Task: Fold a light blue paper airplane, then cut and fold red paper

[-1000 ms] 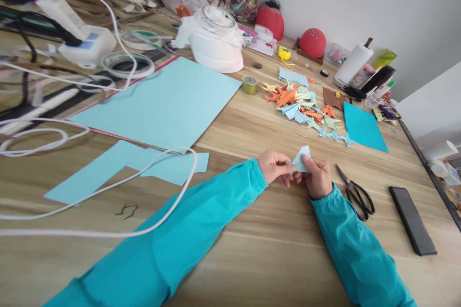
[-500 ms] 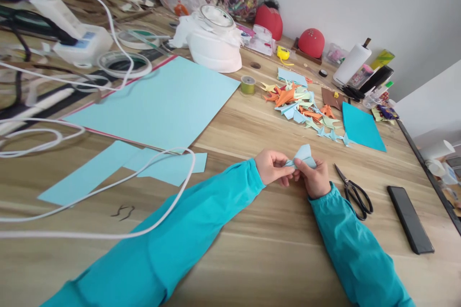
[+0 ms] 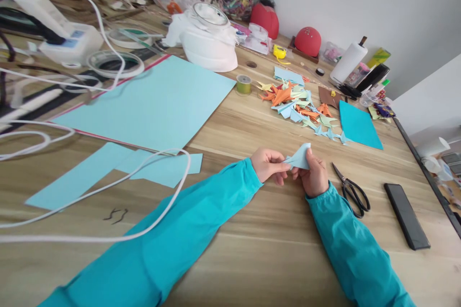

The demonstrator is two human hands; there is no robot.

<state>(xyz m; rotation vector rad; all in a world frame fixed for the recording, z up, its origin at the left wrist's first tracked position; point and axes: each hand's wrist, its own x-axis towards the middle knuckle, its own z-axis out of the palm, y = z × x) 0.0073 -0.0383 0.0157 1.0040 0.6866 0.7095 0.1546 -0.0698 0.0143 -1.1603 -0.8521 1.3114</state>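
Note:
A small piece of folded light-blue paper is held between my two hands above the table. My left hand pinches its narrow pointed end between thumb and fingers. On the other side, my right hand grips the wide end, with the thumb at its upper right edge. Beyond the hands lies a pile of folded paper birds in orange, blue, green and yellow. Black-handled scissors rest on the table just right of my right hand.
A large light-blue sheet and cut strips lie at left, crossed by a white cable. A black phone lies at right. Behind are a thread spool, a turquoise sheet and a white cap-like item.
My right thumb has moved from the middle of the folded paper to its upper right edge, uncovering more of it. The whole view has shifted slightly.

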